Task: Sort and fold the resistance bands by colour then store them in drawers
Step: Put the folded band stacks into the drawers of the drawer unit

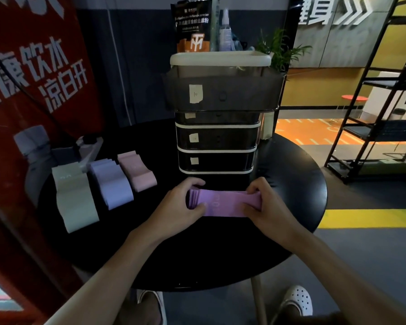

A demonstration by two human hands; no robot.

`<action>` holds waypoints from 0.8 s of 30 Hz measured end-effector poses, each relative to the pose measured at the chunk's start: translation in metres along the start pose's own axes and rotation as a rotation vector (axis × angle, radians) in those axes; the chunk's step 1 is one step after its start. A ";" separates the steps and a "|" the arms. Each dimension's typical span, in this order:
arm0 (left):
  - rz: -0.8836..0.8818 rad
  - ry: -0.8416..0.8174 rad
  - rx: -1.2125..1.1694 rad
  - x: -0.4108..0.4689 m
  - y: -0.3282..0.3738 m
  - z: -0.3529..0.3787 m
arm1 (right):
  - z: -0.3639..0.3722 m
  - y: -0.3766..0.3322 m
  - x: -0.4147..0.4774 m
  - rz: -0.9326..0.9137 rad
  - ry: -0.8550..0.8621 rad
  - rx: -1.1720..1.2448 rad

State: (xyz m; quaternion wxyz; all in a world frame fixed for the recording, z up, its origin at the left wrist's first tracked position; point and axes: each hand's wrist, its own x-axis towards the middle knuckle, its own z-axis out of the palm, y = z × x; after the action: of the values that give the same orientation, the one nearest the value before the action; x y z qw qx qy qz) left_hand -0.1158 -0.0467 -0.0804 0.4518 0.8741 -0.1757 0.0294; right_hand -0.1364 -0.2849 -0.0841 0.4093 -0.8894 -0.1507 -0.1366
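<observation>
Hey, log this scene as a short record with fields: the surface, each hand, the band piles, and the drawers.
surface: round black table
left hand: grips the left end of the purple bands
right hand: grips the right end of the same stack
sorted piles: green bands, lavender bands, pink bands, side by side on the left part of the surface
top drawer: pulled open
lower drawers: three, closed
</observation>
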 end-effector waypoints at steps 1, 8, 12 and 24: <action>0.012 0.010 -0.011 -0.001 0.000 0.000 | 0.000 0.000 0.000 -0.007 0.007 0.008; 0.080 0.069 -0.067 0.000 -0.002 0.001 | 0.001 0.000 -0.001 -0.016 0.024 0.054; 0.096 0.089 -0.063 -0.001 -0.003 0.002 | 0.002 0.001 -0.001 -0.064 0.019 -0.012; 0.136 0.017 0.057 0.000 -0.009 0.003 | 0.007 0.008 0.002 -0.054 -0.024 0.033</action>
State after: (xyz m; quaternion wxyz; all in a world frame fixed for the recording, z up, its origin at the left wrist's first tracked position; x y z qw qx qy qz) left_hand -0.1132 -0.0438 -0.0893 0.4254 0.8723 -0.2301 0.0726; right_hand -0.1309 -0.2843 -0.0927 0.4183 -0.8797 -0.1817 -0.1344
